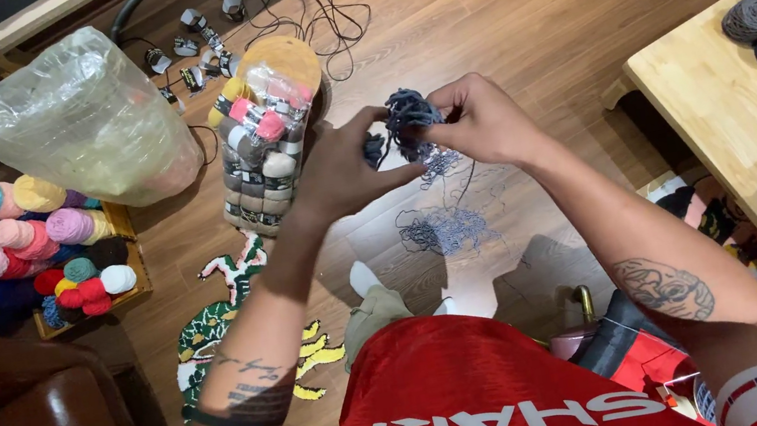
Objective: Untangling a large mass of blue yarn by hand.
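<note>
- Pinching away at centre frame, the left hand and right hand meet over a small ball of blue-grey yarn, held up in the air above the wooden floor.
- Left thumb and fingers are closed on the lower edge of the ball, seemingly to steady it; the right hand's fingers are curled and pressed on its top, pinching strands.
- From the ball a thin strand drops to a loose tangle of the same yarn lying on the floor just below the hands, likely left slack so it feeds freely.
- Left of the hands, a clear plastic sleeve stands packed with small skeins in grey, cream, pink and yellow, its top open and within easy reach.
- Upper left, a big crinkled plastic bag bulges; its contents are pale and too blurred to name.
- Far left, a shallow wooden tray holds a heap of balls in teal, pink, yellow, purple and red, piled above its rim.
- Right edge, a pale wooden bench carries rows of skeins, grey and brown up top, red and blue lower down, lined along its far side.
- Lower left of centre, a green, white and yellow tufted piece lies flat on the floor.
- Top centre, black cables sprawl, well apart from the hands.
</note>
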